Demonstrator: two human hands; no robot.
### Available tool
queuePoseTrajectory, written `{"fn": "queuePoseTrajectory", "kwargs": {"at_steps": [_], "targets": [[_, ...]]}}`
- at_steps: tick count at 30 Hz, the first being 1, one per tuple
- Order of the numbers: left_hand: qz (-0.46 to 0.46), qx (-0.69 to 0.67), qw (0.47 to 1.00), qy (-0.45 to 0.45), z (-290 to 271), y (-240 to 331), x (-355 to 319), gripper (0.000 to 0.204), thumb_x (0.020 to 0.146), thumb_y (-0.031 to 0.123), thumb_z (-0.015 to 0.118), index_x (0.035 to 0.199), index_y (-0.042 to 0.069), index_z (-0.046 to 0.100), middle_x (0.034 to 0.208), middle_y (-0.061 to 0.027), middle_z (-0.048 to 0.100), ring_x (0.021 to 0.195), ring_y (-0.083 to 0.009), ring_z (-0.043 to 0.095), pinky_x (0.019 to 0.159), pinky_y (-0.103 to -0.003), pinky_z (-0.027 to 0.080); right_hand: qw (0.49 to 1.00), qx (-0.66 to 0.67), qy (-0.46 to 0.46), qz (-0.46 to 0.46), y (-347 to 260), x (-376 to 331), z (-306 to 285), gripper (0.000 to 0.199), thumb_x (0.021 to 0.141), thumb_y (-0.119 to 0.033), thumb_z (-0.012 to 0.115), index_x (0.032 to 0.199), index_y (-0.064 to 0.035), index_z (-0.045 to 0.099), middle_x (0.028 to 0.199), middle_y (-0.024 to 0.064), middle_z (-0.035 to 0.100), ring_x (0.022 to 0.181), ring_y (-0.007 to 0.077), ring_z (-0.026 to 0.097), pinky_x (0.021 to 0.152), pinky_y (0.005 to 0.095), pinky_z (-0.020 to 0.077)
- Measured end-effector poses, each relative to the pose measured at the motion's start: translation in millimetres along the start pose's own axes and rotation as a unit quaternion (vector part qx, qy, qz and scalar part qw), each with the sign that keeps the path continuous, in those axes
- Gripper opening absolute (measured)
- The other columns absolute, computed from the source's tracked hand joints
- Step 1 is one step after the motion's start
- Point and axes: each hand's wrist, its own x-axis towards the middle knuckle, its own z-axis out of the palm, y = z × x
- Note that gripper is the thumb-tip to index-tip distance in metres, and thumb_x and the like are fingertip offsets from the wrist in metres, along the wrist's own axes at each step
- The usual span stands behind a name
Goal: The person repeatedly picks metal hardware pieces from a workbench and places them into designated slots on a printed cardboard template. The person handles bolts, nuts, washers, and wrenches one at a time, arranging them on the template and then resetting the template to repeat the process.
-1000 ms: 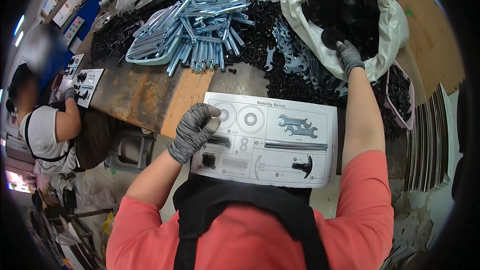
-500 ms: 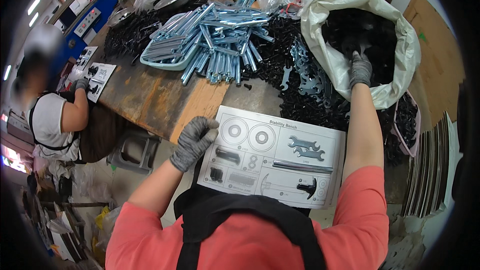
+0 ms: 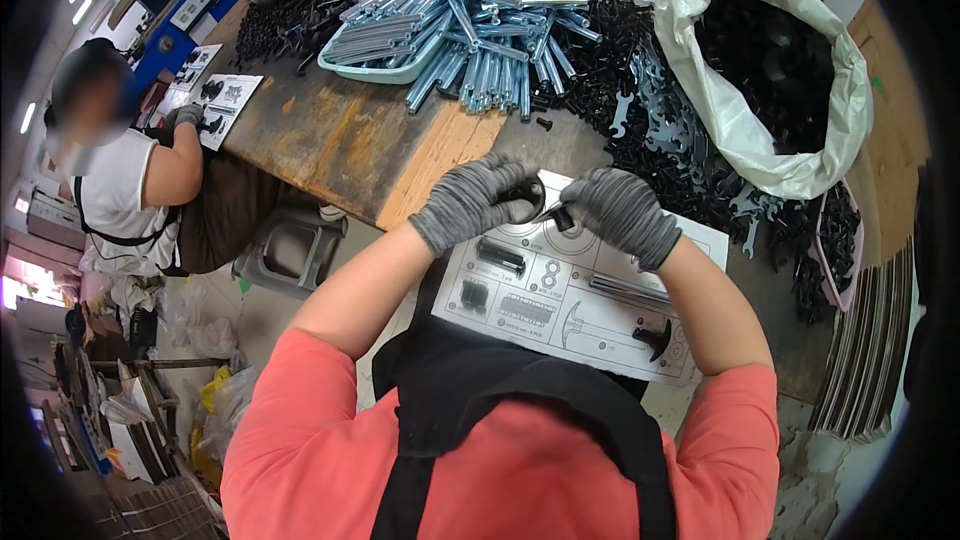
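"How far along?"
"Tube (image 3: 630, 290) and T-shaped piece (image 3: 655, 340) lie on the sheet (image 3: 705, 245); the black disc (image 3: 537, 198) looks unplaced — left hand (image 3: 465, 202) pinches it above, curled right hand (image 3: 620, 210) grips a black part (image 3: 564, 219) (shape unclear)."

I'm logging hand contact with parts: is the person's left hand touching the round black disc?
Touching. The head view shows the left hand with its gloved fingers lapping over the left edge of the round black disc.
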Motion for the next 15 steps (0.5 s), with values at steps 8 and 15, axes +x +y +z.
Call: {"fn": "queuePoseTrajectory", "kwargs": {"at_steps": [8,15], "targets": [[0.006,0.117,0.991,-0.065,21.5,-12.6,7.8,0.031,0.077,0.015,0.063,0.108,0.011,0.059,0.098,-0.0114,0.059,0.089,-0.0302,0.058,0.078,-0.037,0.048,0.959,0.186,0.14,0.161,10.0,-27.9,43.5,0.032,0.081,-0.017,0.06,0.11,-0.0043,0.056,0.092,0.0141,0.06,0.09,0.029,0.058,0.082,0.0358,0.0459],[-0.04,0.114,0.99,-0.078,22.6,-3.3,4.3,0.037,0.075,0.014,0.064,0.111,0.009,0.056,0.1,-0.0139,0.058,0.09,-0.0315,0.058,0.079,-0.038,0.047,0.975,0.156,0.038,0.157,-12.3,-24.4,45.5,0.033,0.076,-0.014,0.065,0.107,-0.0055,0.059,0.094,0.0128,0.061,0.083,0.0275,0.058,0.077,0.0359,0.0472]]}}
